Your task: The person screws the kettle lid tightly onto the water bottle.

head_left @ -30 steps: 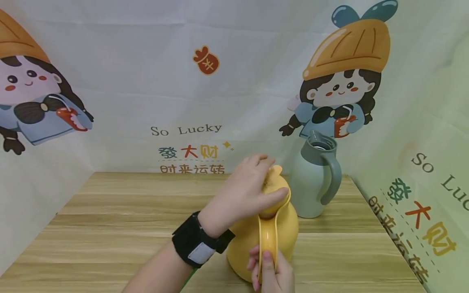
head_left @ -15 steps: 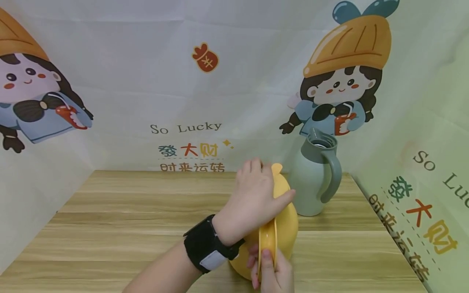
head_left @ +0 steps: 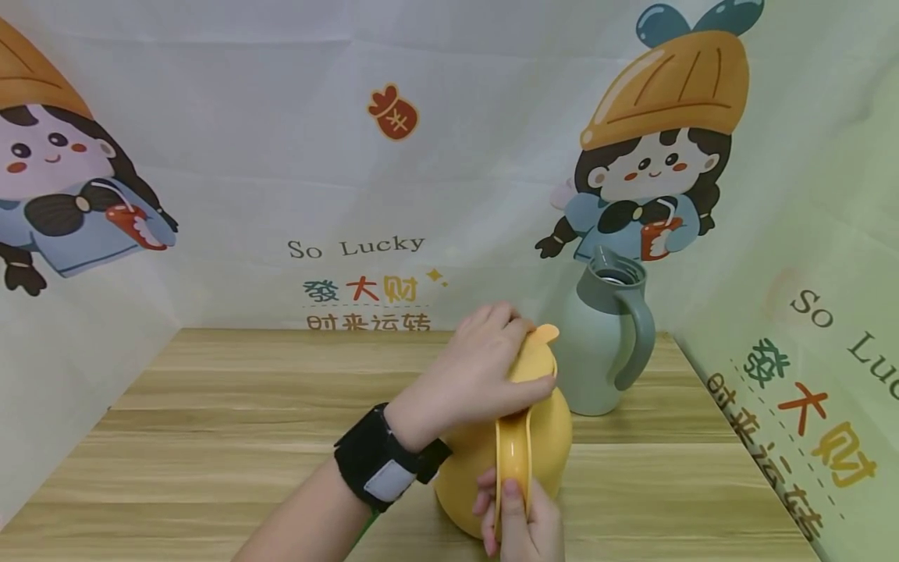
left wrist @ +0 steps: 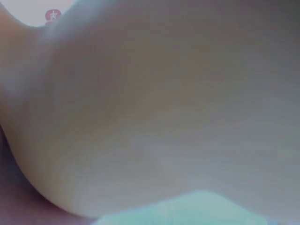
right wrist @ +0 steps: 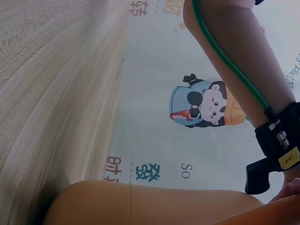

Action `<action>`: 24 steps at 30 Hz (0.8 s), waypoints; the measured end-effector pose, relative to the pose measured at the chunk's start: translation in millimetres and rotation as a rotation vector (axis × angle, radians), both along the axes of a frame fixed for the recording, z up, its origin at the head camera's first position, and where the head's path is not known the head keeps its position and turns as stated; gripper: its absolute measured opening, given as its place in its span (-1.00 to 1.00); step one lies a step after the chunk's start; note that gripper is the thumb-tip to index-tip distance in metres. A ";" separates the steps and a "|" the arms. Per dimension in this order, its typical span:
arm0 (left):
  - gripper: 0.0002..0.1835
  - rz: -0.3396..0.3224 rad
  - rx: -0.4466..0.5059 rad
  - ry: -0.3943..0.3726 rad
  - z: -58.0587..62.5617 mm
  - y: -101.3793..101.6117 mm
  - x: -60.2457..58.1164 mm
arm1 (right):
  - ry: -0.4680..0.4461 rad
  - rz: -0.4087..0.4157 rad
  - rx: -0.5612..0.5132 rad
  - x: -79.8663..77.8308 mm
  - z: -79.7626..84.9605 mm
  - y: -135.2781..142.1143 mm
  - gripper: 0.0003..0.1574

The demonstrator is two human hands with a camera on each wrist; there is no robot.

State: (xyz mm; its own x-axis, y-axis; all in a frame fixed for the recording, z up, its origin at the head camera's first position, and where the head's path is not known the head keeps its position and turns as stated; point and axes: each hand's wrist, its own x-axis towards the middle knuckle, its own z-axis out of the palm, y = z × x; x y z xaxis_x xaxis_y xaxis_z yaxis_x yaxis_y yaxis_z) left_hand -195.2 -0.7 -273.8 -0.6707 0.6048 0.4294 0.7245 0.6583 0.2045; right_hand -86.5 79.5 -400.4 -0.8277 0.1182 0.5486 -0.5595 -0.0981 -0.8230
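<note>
A yellow thermos jug (head_left: 469, 488) stands upright on the table; its body also fills the bottom of the right wrist view (right wrist: 140, 204). My left hand (head_left: 460, 382) grips the jug's round lid (head_left: 534, 363) from above, thumb along the near right side and fingers over the far left. A small rounded tab on the lid points away to the right. Below, my right hand (head_left: 530, 527) holds the jug's handle (head_left: 513, 445), thumb on its near face. Skin of my left hand, blurred, fills the left wrist view.
Behind and to the right stands a grey-green thermos jug (head_left: 593, 359) with a grey handle, its top uncovered. The wood-grain table (head_left: 246, 421) ends at a printed cloth backdrop (head_left: 246, 156). A black strap (head_left: 382, 457) with a green cable is on my left wrist.
My left hand swung right over the lid, then back left. The lid's tab has turned to the right. My right hand and the jug's body stay in place.
</note>
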 end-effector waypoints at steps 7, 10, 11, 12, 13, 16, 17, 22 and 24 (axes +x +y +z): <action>-0.47 -0.130 -0.001 -0.005 0.6 -6.2 -10.2 | 0.032 -0.005 -0.021 -2.1 -3.1 -1.2 -0.61; -0.48 -0.186 0.003 -0.019 1.2 -7.6 -14.1 | 0.042 -0.007 -0.022 -2.8 -4.1 -1.0 -0.61; -0.49 -0.204 0.005 -0.023 1.2 -7.9 -15.4 | 0.041 -0.011 -0.022 -2.9 -4.3 -1.0 -0.61; -0.49 -0.220 0.004 -0.027 1.4 -8.3 -16.5 | 0.039 -0.016 -0.021 -2.8 -4.5 -1.0 -0.60; -0.48 -0.236 0.002 -0.032 1.7 -8.6 -17.5 | 0.036 -0.018 -0.023 -2.8 -4.6 -1.1 -0.60; -0.49 -0.266 -0.013 -0.039 2.6 -9.3 -19.8 | 0.027 -0.029 -0.027 -2.2 -4.3 -1.8 -0.60; -0.49 -0.273 -0.016 -0.041 3.0 -9.4 -20.2 | 0.023 -0.030 -0.029 -1.9 -4.1 -2.0 -0.60; -0.47 -0.310 -0.032 -0.040 4.0 -10.4 -21.8 | 0.003 -0.035 -0.030 -0.3 -2.4 -2.7 -0.60; -0.46 -0.330 -0.035 -0.043 4.2 -11.1 -22.1 | -0.001 -0.039 -0.031 0.1 -1.9 -2.9 -0.60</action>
State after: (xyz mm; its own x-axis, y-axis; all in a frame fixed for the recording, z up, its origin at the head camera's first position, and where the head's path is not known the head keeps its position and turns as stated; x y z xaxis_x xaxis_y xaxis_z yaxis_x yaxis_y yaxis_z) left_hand -217.3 -11.8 -269.6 -0.4530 0.8063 0.3803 0.8911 0.3964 0.2209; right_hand -86.4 76.5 -402.4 -0.8230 0.1671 0.5430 -0.5622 -0.1023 -0.8206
